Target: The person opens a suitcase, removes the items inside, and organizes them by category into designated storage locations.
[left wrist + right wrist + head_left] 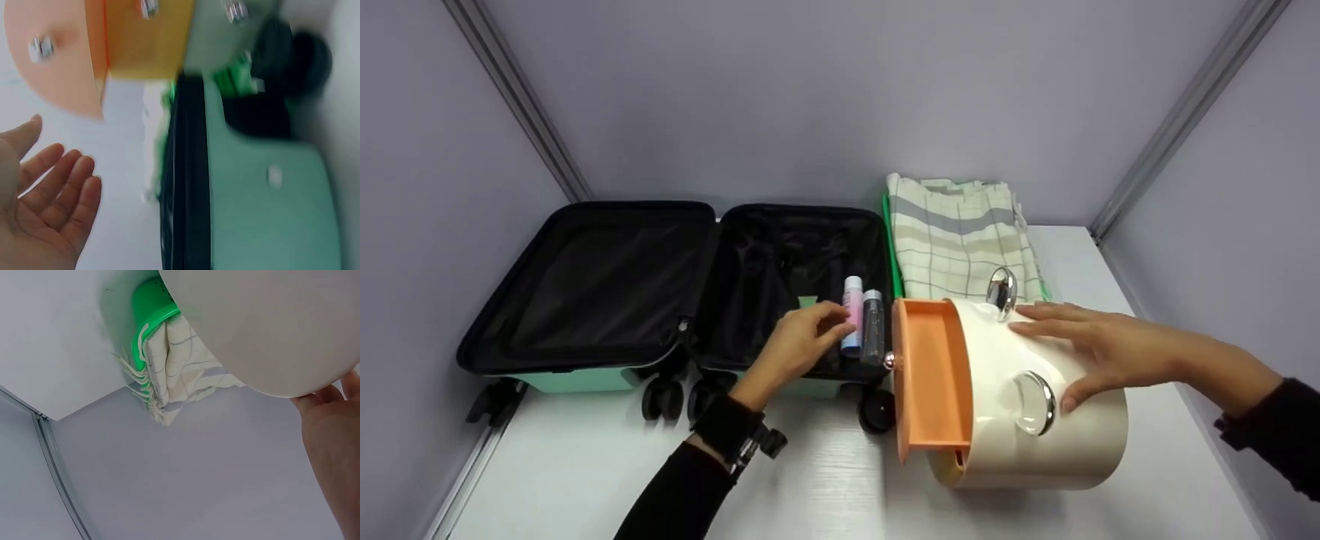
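A cream rounded storage box stands on the table with its orange drawer pulled out. My right hand rests on the top of the box, fingers spread beside the chrome rings. In the right wrist view, its fingertips lie along the edge of the box. My left hand hovers over the right half of the open suitcase, loosely bent and holding nothing. Close to its fingertips, a pink-and-blue bottle with a white cap and a dark clear bottle lie in the suitcase.
Behind the box, a folded checked cloth fills a green basket. The suitcase's other half lies open at left, its wheels toward me. In the left wrist view, yellow and grey-green drawer fronts adjoin the orange one.
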`<state>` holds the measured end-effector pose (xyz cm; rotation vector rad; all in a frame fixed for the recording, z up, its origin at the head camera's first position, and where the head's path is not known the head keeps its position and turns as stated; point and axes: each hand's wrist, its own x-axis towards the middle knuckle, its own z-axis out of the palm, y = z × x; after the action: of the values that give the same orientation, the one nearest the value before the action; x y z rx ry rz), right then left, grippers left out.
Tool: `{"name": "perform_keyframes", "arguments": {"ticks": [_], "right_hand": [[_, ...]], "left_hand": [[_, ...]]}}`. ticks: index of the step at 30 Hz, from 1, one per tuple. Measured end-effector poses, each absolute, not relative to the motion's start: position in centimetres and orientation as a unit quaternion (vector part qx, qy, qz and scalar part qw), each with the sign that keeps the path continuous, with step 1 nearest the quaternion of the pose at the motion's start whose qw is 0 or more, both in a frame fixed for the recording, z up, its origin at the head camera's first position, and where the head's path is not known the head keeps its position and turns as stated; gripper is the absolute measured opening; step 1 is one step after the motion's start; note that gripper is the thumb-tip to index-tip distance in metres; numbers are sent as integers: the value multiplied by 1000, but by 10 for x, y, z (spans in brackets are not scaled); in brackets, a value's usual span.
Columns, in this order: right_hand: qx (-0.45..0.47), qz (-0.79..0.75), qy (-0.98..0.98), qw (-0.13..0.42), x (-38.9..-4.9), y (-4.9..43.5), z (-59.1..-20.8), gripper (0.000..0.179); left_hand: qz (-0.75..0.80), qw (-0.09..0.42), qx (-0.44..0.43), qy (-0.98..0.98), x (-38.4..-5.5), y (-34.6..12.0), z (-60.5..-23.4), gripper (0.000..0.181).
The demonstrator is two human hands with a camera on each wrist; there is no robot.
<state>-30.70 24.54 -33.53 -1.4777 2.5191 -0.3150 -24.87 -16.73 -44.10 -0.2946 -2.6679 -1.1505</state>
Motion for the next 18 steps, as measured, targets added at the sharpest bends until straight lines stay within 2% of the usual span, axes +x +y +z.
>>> {"name": "perform_keyframes", "arguments": {"ticks": [7,14,18], "right_hand": [[-491,-91,855,141,-308,243,-321,93],[-506,-73,848,137,-309,240,-317,92],[-502,-70,851,138,-309,239,-318,92]], "left_hand": [[-296,14,-29,-955,-288,-191,-439,37],[-163,-127,-21,-978,-325,-204,-432,49],[-118,-163,-27,-979,-344,-208,-429,40]]}}
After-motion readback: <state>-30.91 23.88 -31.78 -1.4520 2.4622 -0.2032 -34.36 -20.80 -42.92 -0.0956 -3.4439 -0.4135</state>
